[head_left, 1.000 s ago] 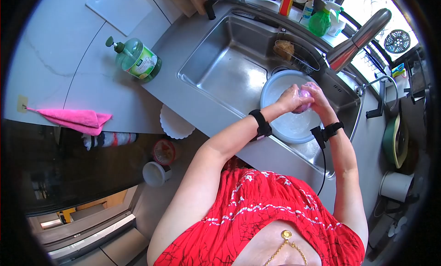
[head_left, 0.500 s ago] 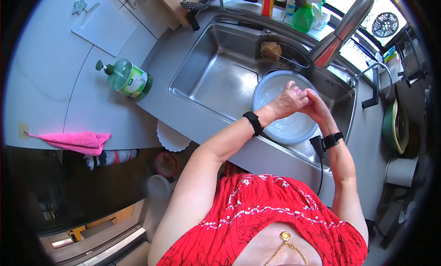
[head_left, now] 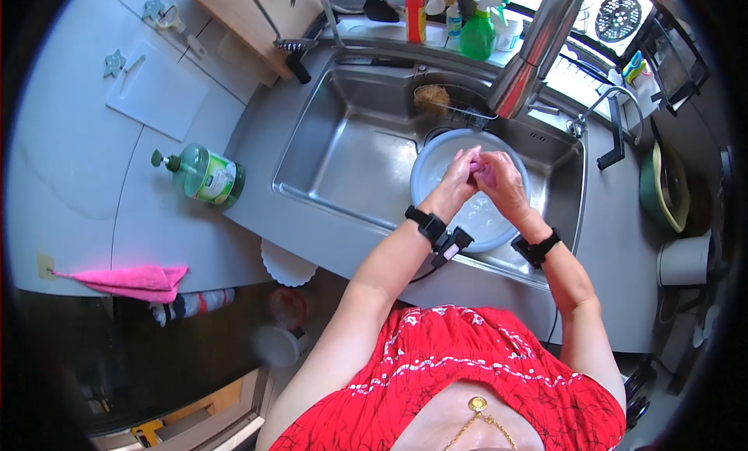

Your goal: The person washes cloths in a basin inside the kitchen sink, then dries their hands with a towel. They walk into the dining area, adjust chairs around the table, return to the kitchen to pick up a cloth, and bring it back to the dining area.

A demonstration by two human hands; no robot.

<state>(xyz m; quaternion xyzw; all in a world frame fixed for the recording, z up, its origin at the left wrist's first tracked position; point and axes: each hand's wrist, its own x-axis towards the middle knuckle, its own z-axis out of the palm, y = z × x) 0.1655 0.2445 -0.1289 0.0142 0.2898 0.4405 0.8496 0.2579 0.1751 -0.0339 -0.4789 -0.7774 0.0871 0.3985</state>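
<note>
Hands: Your bare left hand (head_left: pixel 455 184) and bare right hand (head_left: pixel 503 180) meet fingertip to fingertip, fingers bent, both grasping a small pink-purple object (head_left: pixel 486 173).
Object: Pinched between your fingers above the pale blue round basin (head_left: pixel 419 170); most of it is hidden, so its full shape cannot be told.
Basin: Set in the right half of the rectangular stainless-steel sink (head_left: pixel 339 159), bright glints showing inside it.
Wrists: You wear a black left strap (head_left: pixel 425 224) and a black right strap (head_left: pixel 535 251).
Far side: A thick metal faucet (head_left: pixel 536 52) rises behind the basin; to its left, a wire basket (head_left: pixel 472 114) holds a brown fibrous scrubber (head_left: pixel 431 99). Beyond stands a translucent green spray bottle (head_left: pixel 478 38).
Left side: A translucent green pump bottle (head_left: pixel 213 178) with a printed label stands beside the sink; at far left hangs a white rectangular board (head_left: pixel 160 96), and nearer, a bright pink cloth (head_left: pixel 132 282).
</note>
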